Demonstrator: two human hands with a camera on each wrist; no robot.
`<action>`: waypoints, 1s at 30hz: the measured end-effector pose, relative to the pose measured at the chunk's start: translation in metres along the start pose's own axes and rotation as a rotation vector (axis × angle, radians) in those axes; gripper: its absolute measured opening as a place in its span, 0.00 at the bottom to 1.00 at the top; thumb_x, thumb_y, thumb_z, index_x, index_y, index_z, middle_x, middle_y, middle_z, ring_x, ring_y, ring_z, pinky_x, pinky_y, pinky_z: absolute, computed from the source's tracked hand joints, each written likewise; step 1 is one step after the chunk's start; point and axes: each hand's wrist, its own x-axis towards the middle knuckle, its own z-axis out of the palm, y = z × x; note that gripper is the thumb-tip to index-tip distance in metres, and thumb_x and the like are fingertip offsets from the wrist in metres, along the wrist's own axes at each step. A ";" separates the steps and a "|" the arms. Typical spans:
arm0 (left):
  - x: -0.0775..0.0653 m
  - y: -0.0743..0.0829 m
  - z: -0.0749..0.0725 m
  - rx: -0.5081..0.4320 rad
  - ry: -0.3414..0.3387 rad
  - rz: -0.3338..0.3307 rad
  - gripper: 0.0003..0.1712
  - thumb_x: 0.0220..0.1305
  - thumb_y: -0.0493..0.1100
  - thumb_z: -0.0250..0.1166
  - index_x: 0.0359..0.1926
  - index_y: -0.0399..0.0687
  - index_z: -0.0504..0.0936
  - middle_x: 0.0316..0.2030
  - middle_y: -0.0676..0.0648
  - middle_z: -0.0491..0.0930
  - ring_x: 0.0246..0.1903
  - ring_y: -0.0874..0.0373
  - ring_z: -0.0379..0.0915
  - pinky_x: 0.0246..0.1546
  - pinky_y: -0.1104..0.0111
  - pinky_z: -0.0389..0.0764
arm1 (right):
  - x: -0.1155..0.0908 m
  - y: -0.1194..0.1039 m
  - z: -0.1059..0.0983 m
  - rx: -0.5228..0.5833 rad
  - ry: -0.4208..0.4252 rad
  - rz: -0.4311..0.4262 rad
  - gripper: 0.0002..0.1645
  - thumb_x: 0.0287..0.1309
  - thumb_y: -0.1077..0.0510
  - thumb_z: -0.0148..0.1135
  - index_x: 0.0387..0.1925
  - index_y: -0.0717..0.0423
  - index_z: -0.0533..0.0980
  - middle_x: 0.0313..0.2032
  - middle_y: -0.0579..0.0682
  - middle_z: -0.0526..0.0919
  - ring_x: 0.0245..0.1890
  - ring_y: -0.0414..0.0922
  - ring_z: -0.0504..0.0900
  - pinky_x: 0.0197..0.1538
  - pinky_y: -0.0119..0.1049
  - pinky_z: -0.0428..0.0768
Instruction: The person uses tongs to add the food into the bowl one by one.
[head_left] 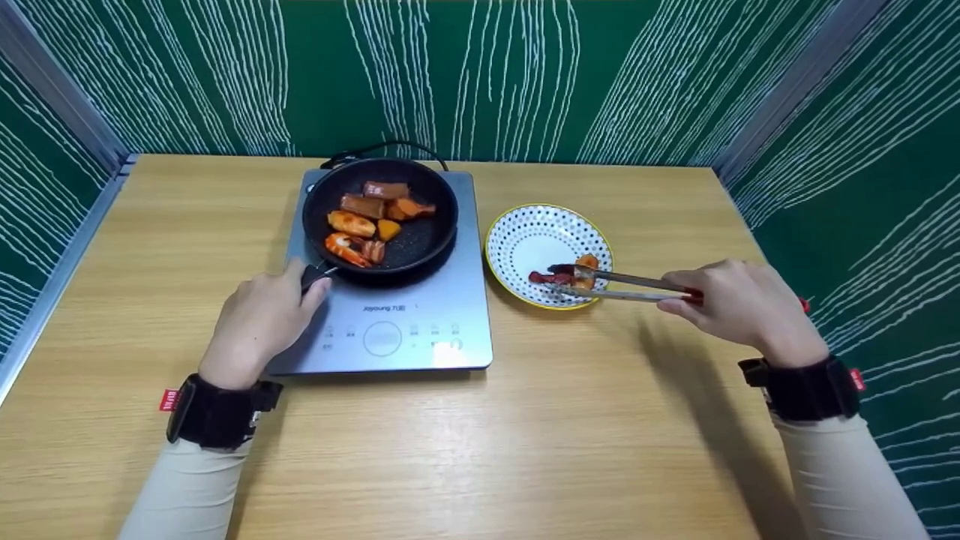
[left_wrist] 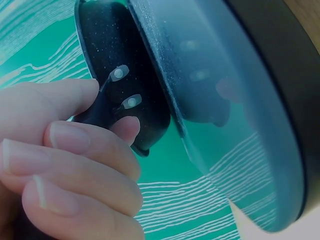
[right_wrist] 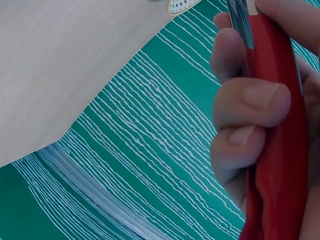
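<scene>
My left hand (head_left: 266, 311) grips the black handle (left_wrist: 97, 110) of a frying pan (head_left: 420, 244). The pan sits on a silver induction cooktop (head_left: 442, 315) and holds several food pieces, among them a shrimp (head_left: 345, 247), brown sausage-like pieces (head_left: 363, 205) and an orange-yellow chunk (head_left: 388, 229). Metal tongs (head_left: 637, 280) with red grips (right_wrist: 277, 125) are held in my right hand (head_left: 739, 304), its fingers curled round them. The tongs' tips reach into a white dotted plate (head_left: 532, 240) with a yellow rim, at a dark red piece (head_left: 551, 277) and an orange piece (head_left: 587, 262).
A wooden table (head_left: 450, 450) carries the cooktop and plate side by side. A black power cord (head_left: 397, 144) loops behind the cooktop. Green panels with white streaks (head_left: 502, 82) stand at the back and both sides, joined by metal posts (head_left: 795, 82).
</scene>
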 end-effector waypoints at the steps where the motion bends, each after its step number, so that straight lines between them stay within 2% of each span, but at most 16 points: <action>1: 0.000 0.000 0.000 0.000 0.001 -0.001 0.25 0.83 0.57 0.53 0.52 0.37 0.72 0.28 0.41 0.68 0.29 0.43 0.72 0.30 0.57 0.63 | 0.000 0.000 0.000 -0.007 0.004 -0.002 0.18 0.67 0.43 0.74 0.47 0.50 0.88 0.26 0.44 0.85 0.19 0.39 0.72 0.22 0.33 0.71; 9: -0.001 0.000 0.001 -0.008 0.001 -0.006 0.25 0.83 0.57 0.54 0.53 0.37 0.73 0.28 0.42 0.68 0.29 0.44 0.72 0.29 0.58 0.63 | -0.002 0.000 0.003 -0.041 0.051 -0.050 0.13 0.68 0.44 0.73 0.43 0.48 0.88 0.25 0.43 0.84 0.18 0.38 0.71 0.20 0.33 0.68; 22: 0.000 0.000 0.002 0.003 0.015 0.023 0.25 0.84 0.58 0.53 0.53 0.36 0.73 0.26 0.44 0.65 0.26 0.45 0.71 0.26 0.59 0.61 | -0.005 0.002 0.006 -0.058 0.079 -0.027 0.11 0.68 0.47 0.73 0.43 0.49 0.87 0.23 0.42 0.79 0.17 0.38 0.67 0.20 0.33 0.66; 30: 0.000 0.000 0.002 -0.008 -0.003 0.000 0.25 0.83 0.57 0.53 0.54 0.37 0.72 0.27 0.42 0.67 0.28 0.44 0.72 0.28 0.59 0.62 | 0.000 -0.008 0.000 -0.047 0.198 -0.079 0.10 0.67 0.47 0.74 0.44 0.47 0.88 0.21 0.41 0.78 0.16 0.37 0.65 0.18 0.32 0.63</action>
